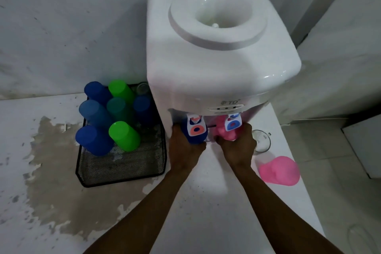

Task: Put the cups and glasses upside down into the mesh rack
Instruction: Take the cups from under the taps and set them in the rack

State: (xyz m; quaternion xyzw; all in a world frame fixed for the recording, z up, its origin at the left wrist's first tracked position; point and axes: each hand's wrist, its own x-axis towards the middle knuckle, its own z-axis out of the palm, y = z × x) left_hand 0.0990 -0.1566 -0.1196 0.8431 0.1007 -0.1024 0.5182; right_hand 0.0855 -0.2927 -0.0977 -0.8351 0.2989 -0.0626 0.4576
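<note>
At the centre of the frame the left hand (186,146) is closed around a dark blue cup (194,133) under the water dispenser's (216,64) left tap (195,125). Just right of it, the right hand (237,146) grips a pink cup (223,133) under the right tap (233,122). At centre left the black mesh rack (121,167) holds blue and green cups upside down. Another pink cup (279,171) and a clear glass (260,140) stand on the white counter (206,212), lower right of the dispenser.
</note>
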